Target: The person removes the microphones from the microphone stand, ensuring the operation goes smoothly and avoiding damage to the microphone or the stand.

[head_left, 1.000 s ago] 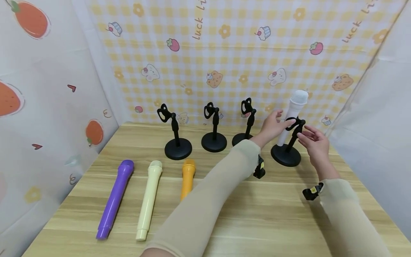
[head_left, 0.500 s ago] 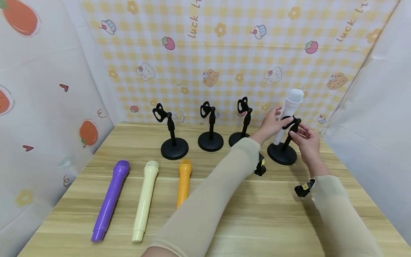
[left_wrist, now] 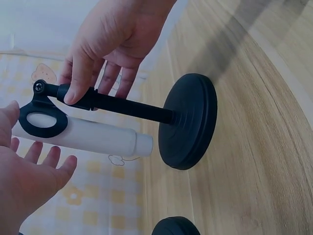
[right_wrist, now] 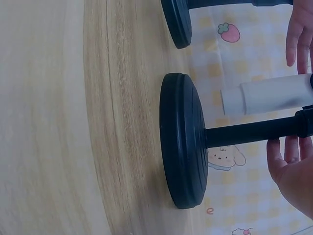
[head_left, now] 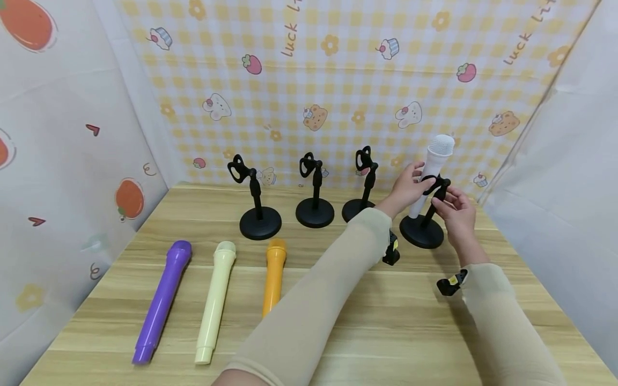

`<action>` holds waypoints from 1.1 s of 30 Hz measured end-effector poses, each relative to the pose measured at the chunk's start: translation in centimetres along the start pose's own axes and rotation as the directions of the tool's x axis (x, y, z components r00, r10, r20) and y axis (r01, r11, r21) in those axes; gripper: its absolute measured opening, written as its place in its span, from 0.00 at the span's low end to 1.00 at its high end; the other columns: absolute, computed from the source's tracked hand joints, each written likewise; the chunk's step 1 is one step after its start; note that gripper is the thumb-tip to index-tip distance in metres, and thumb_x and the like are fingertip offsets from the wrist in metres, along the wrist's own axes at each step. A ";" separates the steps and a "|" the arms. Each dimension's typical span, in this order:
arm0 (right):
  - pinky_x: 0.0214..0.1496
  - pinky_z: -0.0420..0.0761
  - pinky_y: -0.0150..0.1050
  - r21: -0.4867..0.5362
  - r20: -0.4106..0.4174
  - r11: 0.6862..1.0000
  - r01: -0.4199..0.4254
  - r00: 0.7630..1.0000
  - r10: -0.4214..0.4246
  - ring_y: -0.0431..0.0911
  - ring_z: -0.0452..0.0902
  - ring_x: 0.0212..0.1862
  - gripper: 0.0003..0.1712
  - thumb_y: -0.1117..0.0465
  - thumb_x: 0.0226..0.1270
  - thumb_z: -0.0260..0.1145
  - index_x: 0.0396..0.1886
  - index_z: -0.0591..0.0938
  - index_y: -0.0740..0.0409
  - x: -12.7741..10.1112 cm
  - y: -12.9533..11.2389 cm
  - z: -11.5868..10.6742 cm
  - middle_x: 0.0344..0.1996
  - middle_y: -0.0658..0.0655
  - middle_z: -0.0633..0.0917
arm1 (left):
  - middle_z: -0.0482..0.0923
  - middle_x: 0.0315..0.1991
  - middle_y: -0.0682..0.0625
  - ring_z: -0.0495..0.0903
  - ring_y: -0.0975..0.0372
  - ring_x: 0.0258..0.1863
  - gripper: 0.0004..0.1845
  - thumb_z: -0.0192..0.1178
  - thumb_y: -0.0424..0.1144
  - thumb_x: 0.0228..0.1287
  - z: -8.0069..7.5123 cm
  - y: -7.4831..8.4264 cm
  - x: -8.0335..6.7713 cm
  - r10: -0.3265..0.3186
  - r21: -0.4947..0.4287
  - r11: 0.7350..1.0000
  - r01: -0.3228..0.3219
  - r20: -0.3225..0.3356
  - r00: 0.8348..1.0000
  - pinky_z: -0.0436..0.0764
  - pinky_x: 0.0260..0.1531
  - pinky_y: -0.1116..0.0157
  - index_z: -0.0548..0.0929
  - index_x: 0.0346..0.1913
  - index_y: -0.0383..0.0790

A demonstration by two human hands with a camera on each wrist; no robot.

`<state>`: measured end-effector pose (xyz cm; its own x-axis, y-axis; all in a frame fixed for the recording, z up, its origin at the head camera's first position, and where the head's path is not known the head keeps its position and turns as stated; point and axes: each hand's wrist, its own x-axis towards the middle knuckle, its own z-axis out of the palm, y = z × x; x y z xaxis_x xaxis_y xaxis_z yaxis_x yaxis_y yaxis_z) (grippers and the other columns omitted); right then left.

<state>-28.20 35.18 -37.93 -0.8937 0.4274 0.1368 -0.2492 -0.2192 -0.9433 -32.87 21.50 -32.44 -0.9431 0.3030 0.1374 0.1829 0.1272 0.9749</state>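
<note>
A white microphone (head_left: 441, 147) sits tilted in the clip of the rightmost black stand (head_left: 422, 232), its lower end just above the round base. My left hand (head_left: 407, 187) holds the microphone at the clip, thumb in front and fingers behind. In the left wrist view, several fingertips (left_wrist: 52, 155) of that hand lie spread beside the white handle (left_wrist: 100, 135). My right hand (head_left: 458, 217) grips the stand's upright below the clip joint between thumb and fingers, as the left wrist view shows. The base (right_wrist: 183, 142) rests on the wooden table.
Three more black stands (head_left: 259, 223) (head_left: 315, 213) (head_left: 358, 209) with bare clips stand in a row to the left. Purple (head_left: 161, 303), cream (head_left: 215, 303) and orange (head_left: 274, 276) microphones lie in front, the orange one partly behind my left sleeve. A patterned cloth (head_left: 357, 69) hangs behind.
The head view has shifted slightly, so the scene sits a little further left. My right hand has come slightly closer around the upright. The left hand stays at the clip.
</note>
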 end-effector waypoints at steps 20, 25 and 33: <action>0.35 0.82 0.29 0.005 -0.055 1.000 0.007 0.998 -0.007 0.37 0.82 0.36 0.20 0.79 0.58 0.67 0.43 0.81 0.52 0.4 0.3 0.3 0.37 0.52 0.79 | 0.78 0.54 0.53 0.78 0.63 0.52 0.23 0.62 0.38 0.68 -0.1 0.0 -0.3 0.018 -0.017 1.000 -0.018 -0.019 1.000 0.78 0.46 0.68 0.73 0.65 0.51; 0.36 0.82 0.29 0.000 -0.061 1.000 0.002 0.998 -0.002 0.37 0.82 0.36 0.19 0.78 0.58 0.67 0.43 0.80 0.54 0.2 0.1 0.5 0.37 0.52 0.79 | 0.78 0.53 0.53 0.78 0.64 0.51 0.22 0.62 0.39 0.68 -0.2 0.0 -0.2 0.015 -0.008 1.000 -0.015 -0.027 1.000 0.78 0.46 0.68 0.74 0.64 0.51; 0.36 0.82 0.29 -0.009 -0.035 1.000 -0.020 0.999 0.020 0.37 0.82 0.38 0.19 0.75 0.58 0.69 0.45 0.81 0.52 -0.1 -0.5 0.6 0.38 0.52 0.78 | 0.79 0.48 0.55 0.79 0.65 0.47 0.20 0.64 0.40 0.67 -0.2 -0.1 -0.1 0.020 -0.011 1.000 -0.020 -0.064 0.998 0.78 0.42 0.68 0.76 0.61 0.52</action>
<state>-28.21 34.74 -37.34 -0.8850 0.4530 0.1075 -0.2278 -0.2199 -0.9486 -32.80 21.30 -32.49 -0.9551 0.2447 0.1672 0.1990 0.1111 0.9737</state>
